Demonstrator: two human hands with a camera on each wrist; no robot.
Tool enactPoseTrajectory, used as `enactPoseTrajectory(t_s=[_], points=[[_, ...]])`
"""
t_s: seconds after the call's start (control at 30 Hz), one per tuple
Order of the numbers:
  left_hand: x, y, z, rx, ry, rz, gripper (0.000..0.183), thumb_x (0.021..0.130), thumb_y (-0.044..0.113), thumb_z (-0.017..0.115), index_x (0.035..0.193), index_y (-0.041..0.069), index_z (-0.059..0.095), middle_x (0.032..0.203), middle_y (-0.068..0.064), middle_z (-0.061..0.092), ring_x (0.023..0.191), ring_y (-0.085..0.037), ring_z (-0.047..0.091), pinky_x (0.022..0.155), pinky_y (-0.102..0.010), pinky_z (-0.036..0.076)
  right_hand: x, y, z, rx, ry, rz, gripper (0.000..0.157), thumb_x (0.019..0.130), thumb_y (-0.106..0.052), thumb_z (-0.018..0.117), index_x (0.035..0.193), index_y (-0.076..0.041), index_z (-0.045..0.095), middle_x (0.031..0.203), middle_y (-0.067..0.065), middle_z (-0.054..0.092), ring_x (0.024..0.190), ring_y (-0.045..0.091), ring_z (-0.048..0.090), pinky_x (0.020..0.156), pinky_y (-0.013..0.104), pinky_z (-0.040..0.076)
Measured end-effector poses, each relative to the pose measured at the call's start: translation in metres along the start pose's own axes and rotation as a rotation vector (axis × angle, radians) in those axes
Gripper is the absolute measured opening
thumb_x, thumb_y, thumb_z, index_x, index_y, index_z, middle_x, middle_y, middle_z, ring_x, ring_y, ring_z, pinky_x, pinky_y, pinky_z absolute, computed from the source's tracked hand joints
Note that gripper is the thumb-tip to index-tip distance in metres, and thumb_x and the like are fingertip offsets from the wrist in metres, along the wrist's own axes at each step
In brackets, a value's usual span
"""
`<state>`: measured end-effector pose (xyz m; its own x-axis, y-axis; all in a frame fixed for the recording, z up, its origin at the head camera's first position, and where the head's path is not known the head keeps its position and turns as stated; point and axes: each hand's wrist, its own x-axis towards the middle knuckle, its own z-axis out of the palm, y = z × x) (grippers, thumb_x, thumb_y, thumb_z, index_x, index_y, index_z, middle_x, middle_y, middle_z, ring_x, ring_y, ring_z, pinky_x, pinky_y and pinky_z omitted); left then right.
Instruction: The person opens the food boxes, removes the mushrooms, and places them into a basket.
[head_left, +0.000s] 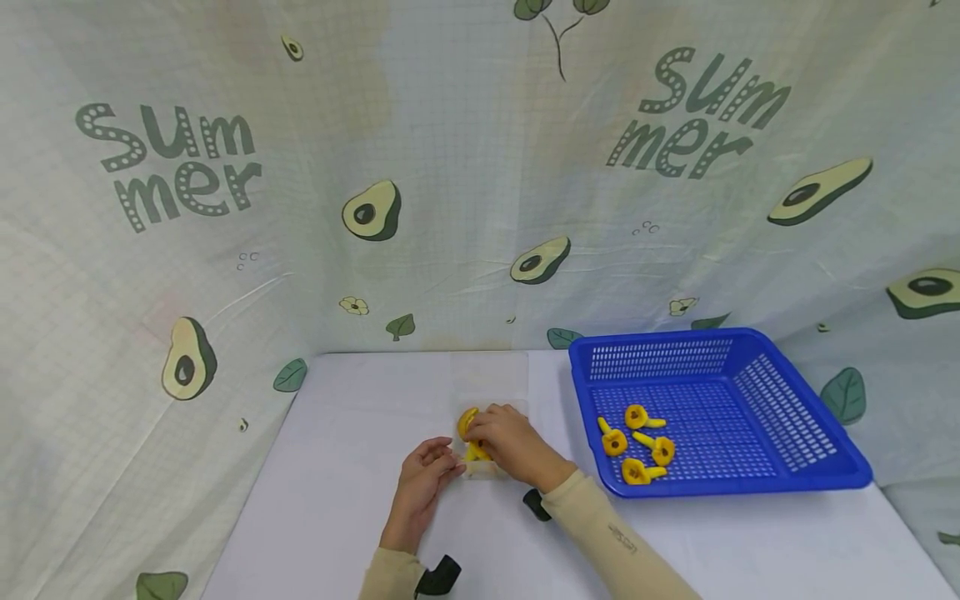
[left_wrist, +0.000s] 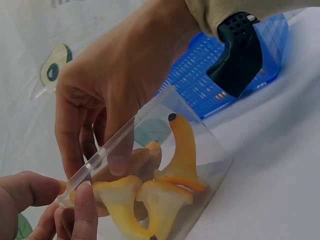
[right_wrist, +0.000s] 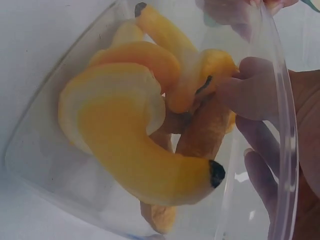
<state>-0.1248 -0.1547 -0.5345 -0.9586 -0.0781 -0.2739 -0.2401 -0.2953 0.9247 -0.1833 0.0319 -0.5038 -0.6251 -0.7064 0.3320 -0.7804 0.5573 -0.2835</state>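
Left hand (head_left: 422,482) pinched the clear box (left_wrist: 210,151); right hand (head_left: 513,442) was inside, grip hidden. Mushrooms (left_wrist: 162,202) looked light, stems (left_wrist: 184,142) good handles.

A white tabletop (head_left: 330,467) bears a blue basket (head_left: 785,408) and a clear box (left_wrist: 207,141).

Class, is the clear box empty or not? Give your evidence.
Not empty: yellow mushrooms show through the wall of the clear box in both wrist views.
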Motion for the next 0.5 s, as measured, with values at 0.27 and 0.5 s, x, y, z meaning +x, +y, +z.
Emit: enactPoseTrajectory(t_s=[0.27, 0.5], points=[[0.0000, 0.0008, -0.0001, 0.008, -0.007, 0.000, 0.036, 0.094, -0.011, 0.062, 0.129, -0.012, 0.053, 0.097, -0.003, 0.058, 0.086, -0.012, 0.062, 0.080, -0.025, 0.063, 0.0019, 0.0013, -0.0022, -0.016, -0.037, -0.014, 0.021, 0.090, -0.001, 0.080, 0.108, -0.012, 0.083, 0.110, -0.003, 0.076, 0.101, 0.020, 0.064, 0.084, 0.031, 0.051], [-0.0002, 0.0005, -0.0001, 0.002, -0.002, -0.010, 0.037, 0.093, -0.012, 0.062, 0.129, -0.013, 0.053, 0.096, -0.002, 0.057, 0.086, -0.012, 0.062, 0.080, -0.025, 0.064, 0.0018, 0.0014, -0.0005, -0.012, -0.021, -0.010, 0.017, 0.091, -0.003, 0.081, 0.105, -0.012, 0.084, 0.108, -0.002, 0.074, 0.099, 0.019, 0.064, 0.083, 0.029, 0.051]])
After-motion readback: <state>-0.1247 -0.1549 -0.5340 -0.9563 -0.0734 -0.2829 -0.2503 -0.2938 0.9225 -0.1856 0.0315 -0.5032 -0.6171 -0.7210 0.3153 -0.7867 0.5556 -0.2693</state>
